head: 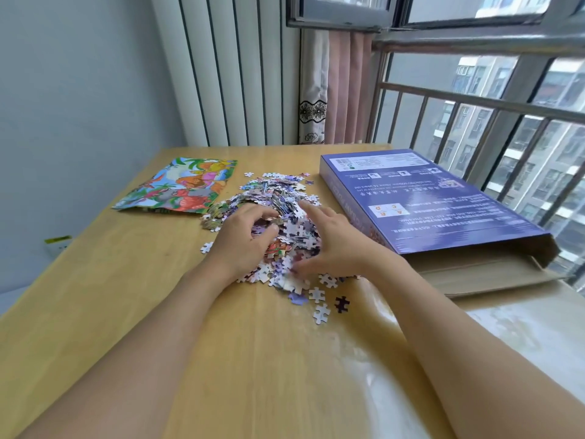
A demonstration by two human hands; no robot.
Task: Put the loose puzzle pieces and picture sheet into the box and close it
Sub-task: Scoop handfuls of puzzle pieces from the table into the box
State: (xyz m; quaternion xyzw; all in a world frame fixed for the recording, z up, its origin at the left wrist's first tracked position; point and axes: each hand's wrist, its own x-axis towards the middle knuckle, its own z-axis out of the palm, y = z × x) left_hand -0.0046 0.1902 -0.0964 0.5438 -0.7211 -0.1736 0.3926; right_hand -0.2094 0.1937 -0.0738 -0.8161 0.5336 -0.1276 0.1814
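Tabletop (126, 296) pile of puzzle pieces (285, 213) lies between both hands' grip.

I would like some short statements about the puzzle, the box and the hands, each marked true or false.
1. Both hands are in the pile of puzzle pieces. True: the left hand and the right hand gather pieces from either side.
2. The picture sheet already lies inside the box. False: it lies on the table, left of the pile.
3. The box is open at its near end. True.
4. The box stands left of the pile. False: it lies to the right, near the window railing.
5. A few single pieces lie apart from the pile. True.
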